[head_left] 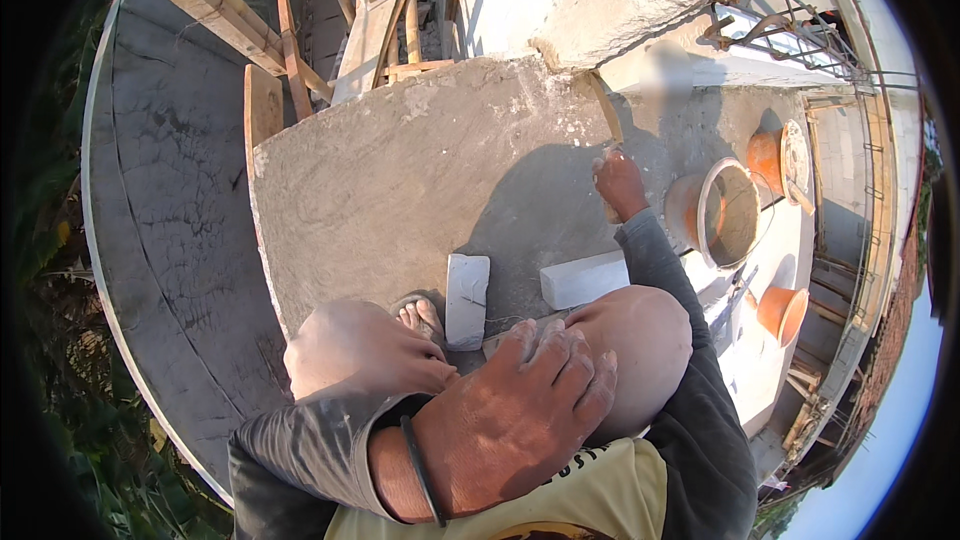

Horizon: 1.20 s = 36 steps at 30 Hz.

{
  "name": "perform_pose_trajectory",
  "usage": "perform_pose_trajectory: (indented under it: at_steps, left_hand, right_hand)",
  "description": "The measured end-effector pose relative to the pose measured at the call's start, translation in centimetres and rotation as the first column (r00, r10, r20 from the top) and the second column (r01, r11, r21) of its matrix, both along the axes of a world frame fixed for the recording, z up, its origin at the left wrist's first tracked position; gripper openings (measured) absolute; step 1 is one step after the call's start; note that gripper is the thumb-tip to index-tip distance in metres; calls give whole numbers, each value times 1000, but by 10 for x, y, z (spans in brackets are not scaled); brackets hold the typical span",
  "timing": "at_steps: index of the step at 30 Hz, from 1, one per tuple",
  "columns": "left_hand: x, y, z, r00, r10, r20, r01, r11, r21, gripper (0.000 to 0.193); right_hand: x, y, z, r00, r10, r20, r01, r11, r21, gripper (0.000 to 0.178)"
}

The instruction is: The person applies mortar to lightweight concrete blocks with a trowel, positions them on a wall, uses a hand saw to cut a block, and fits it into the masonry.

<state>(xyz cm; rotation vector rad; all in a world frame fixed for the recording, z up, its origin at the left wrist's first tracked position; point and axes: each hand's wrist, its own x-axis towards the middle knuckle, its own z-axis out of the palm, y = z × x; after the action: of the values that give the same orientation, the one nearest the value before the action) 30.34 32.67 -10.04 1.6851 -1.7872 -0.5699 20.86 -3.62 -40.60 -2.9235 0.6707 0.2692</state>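
My right hand (620, 186) is reached out ahead, its fingers wrapped round the handle of what looks like a trowel (606, 112). The narrow blade, seen almost edge-on, points away toward the base of the rough plastered wall (625, 5). Lying across my bent right knee is my left hand (510, 410), dusty, with its fingers stretched out and nothing in them. Beyond the knees, a white block (467, 302) lies lengthwise near my foot. A second white block (584, 280) lies just past my right knee. Both are on the grey cement slab (370, 190).
A bucket (727, 212) with grey mix stands right of my right hand. Beside it are an orange bucket (768, 162) and a smaller orange pail (783, 314). Timber pieces (240, 25) rise past the slab's far left edge. Bare rebar (790, 25) juts out at upper right.
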Motion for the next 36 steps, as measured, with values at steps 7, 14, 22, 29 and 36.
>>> perform_pose_trajectory:
  at_steps: [7, 14, 22, 29, 36]
  left_hand:
    - [0, 17, 7, 1000, 3, -28, -3, 1000, 2, 45]
    - [22, -5, 17, 993, -80, 85, 60, 974, 220, 56]
    - [-16, -185, -36, 926, -351, -138, 378, 852, 362, 75]
    - [-176, -379, -96, 961, 185, -206, -218, 964, -150, 109]
    - [-167, -399, -212, 820, 499, -279, -466, 866, 181, 97]
  right_hand:
    - [-5, 25, -2, 987, -104, 125, 101, 994, 30, 31]
    - [-91, 23, 61, 906, 329, 267, -266, 932, -246, 37]
    - [-222, 35, 209, 414, -835, 364, 564, 549, 617, 43]
    - [-325, -16, 190, 469, -850, 240, 780, 527, 339, 46]
    - [-363, -74, 187, 864, -475, 166, 488, 872, -43, 43]
